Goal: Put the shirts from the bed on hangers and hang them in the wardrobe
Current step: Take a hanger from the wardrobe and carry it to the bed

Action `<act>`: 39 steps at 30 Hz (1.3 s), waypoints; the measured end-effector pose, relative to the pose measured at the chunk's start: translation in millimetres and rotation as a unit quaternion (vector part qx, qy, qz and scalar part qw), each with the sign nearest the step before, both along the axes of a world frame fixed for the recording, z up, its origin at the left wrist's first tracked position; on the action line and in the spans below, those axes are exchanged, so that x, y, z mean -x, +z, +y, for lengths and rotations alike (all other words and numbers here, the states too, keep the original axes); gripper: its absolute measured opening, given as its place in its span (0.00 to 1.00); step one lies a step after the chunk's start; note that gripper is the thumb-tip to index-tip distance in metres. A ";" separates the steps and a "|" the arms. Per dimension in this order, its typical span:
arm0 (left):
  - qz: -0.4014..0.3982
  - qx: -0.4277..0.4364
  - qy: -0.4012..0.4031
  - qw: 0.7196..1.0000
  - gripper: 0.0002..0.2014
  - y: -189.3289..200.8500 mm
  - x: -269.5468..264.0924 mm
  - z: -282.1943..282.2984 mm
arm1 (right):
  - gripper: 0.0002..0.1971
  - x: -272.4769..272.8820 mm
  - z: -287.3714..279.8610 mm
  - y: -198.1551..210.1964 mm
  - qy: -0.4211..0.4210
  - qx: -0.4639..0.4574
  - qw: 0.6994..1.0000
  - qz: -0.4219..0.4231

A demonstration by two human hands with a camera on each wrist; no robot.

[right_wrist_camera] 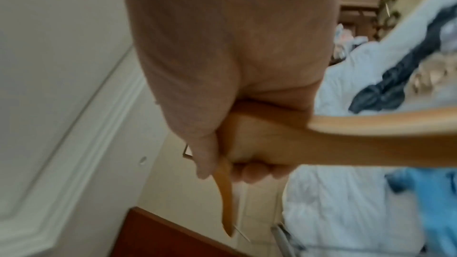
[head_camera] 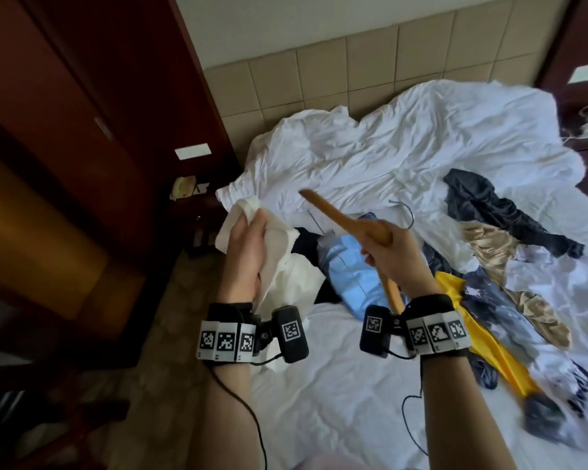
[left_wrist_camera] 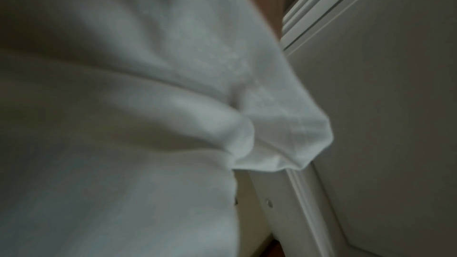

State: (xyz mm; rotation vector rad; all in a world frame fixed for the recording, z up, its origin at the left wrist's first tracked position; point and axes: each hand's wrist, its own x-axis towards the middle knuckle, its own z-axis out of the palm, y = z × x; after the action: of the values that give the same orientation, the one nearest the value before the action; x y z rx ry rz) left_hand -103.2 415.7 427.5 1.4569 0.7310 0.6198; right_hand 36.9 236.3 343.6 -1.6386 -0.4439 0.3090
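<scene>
Both wrists, each bound with a marker band, are seen closest, raised over the bed [head_camera: 336,418]. A cream white shirt [head_camera: 279,266] is gripped in the left hand [head_camera: 248,252], whose fingers are curled round a bunch of the cloth, while the rest is left hanging toward the edge of the bed. A wooden hanger [head_camera: 347,220] is held at its middle by the right hand [head_camera: 392,256], with the fingers closed round it and one arm of it pointed up toward the shirt. The shirt is judged to be light, soft and limp, so it can be expected to fold and slip; it is better taken at the collar or the shoulder seam, where the opening can be kept spread. The hanger is judged to be stiff and smooth, and is best held near the hook. The cloth looks plain, matte and a little wrinkled, with a hemmed edge shown in the left wrist view. More garments are left on the bed: a light blue shirt [head_camera: 353,266], a yellow one [head_camera: 489,344] and a dark one [head_camera: 499,208].
</scene>
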 end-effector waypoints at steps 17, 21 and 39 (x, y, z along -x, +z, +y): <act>-0.077 -0.006 -0.148 0.986 0.14 10.3 -9.1 1.2 | 0.14 40.0 57.8 75.4 0.039 -0.135 0.988 -0.068; -0.035 -0.121 -0.116 0.985 0.14 -5.2 -5.7 18.9 | 0.11 28.0 50.9 66.4 -0.010 -0.167 0.985 -0.039; 0.127 -0.212 -0.323 0.914 0.13 -35.3 -12.7 -7.1 | 0.08 21.3 14.7 61.7 -0.120 -0.183 0.976 -0.011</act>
State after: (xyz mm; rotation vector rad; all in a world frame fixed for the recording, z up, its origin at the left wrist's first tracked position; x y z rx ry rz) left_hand -90.5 408.6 392.2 2.0783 0.2678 0.0682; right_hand 15.6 251.0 405.4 -1.3175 -0.2944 0.0249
